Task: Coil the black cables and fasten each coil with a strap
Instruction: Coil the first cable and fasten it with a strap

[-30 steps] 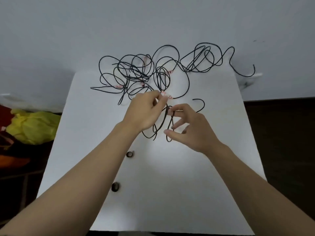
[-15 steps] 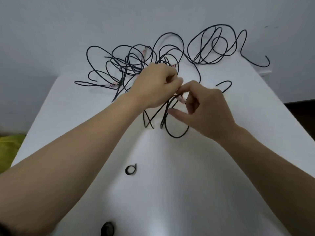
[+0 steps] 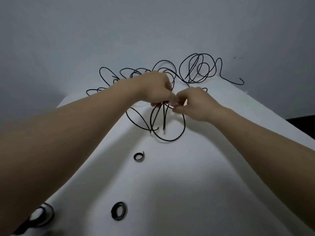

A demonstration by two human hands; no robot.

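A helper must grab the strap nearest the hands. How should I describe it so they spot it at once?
On the white table, find the black cable loop in the middle. Just nearer the camera lies a small curled strap. Unlike the two rolls by the near edge, its tail sticks out.

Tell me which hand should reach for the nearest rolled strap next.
Right, probably. The left hand grips the gathered cable loops and should keep them; the right hand only pinches a strand beside it. The strap lies close to both.
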